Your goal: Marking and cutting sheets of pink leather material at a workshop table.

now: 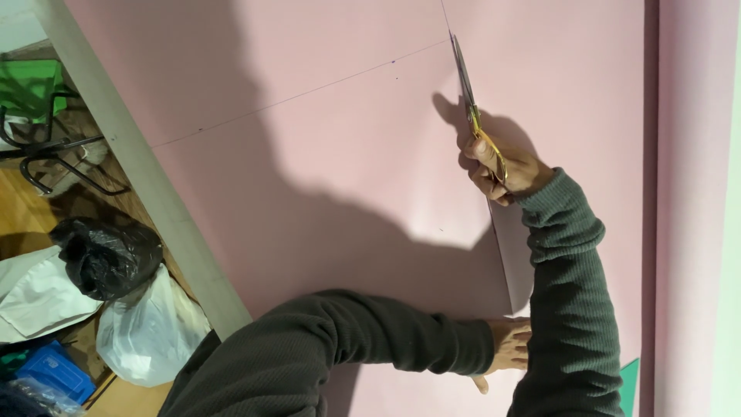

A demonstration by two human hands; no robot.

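Note:
A large pink sheet (347, 154) covers the table, with thin pencil lines drawn across it. My right hand (505, 171) grips gold-handled scissors (469, 93), blades pointing away along a drawn line near the top. A cut runs from the scissors back toward me, and the sheet's right flap (515, 259) lifts slightly along it. My left hand (509, 346) lies flat on the sheet at the near end of the cut, partly hidden behind my right forearm. Both arms wear dark green ribbed sleeves.
The table's pale edge (147, 174) runs diagonally at the left. Below it on the wooden floor lie a black plastic bag (104, 255), a white bag (150, 328), a blue crate (54, 371) and a black metal frame (54, 154). A teal corner (629, 378) shows at the bottom right.

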